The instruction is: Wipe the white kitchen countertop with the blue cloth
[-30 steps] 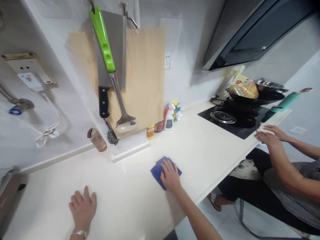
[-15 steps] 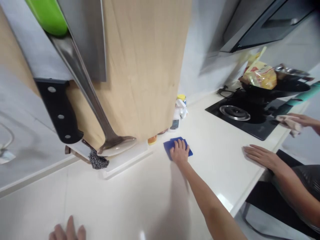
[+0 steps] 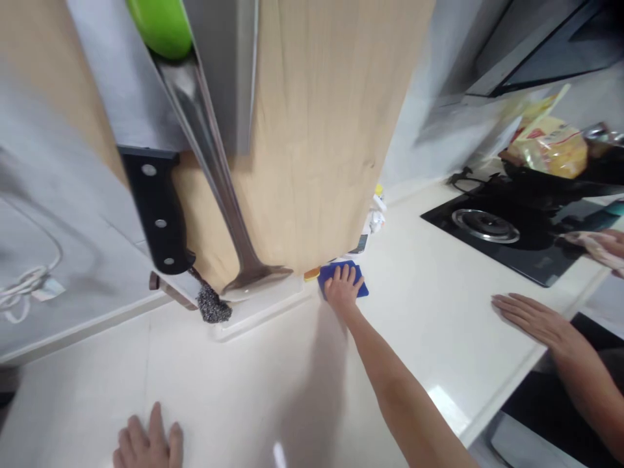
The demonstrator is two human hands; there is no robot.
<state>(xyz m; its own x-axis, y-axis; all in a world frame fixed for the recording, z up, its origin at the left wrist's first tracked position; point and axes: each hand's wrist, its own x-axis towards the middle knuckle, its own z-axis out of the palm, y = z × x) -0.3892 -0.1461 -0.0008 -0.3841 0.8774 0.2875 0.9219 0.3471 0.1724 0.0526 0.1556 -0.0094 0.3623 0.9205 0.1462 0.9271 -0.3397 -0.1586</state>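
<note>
My right hand (image 3: 341, 290) lies flat, fingers spread, pressing a blue cloth (image 3: 359, 284) onto the white counter (image 3: 273, 383), far back near the foot of a wooden cutting board (image 3: 316, 136). Small bottles (image 3: 373, 218) and an orange-lidded jar (image 3: 312, 273) stand right by the cloth. My left hand (image 3: 149, 445) rests flat on the counter at the near edge, fingers apart, holding nothing.
A cleaver with a black handle (image 3: 156, 208), a metal ladle (image 3: 234, 214) and a green utensil (image 3: 163, 26) hang close before the camera. A steel scourer (image 3: 213, 309) sits below. Another person's hand (image 3: 531, 318) lies on the counter at right, beside a black gas hob (image 3: 507, 234).
My right hand has pushed the blue cloth farther back, up against the cutting board's foot. The camera has leaned closer to the hanging utensils. The other person's hand stays flat on the counter.
</note>
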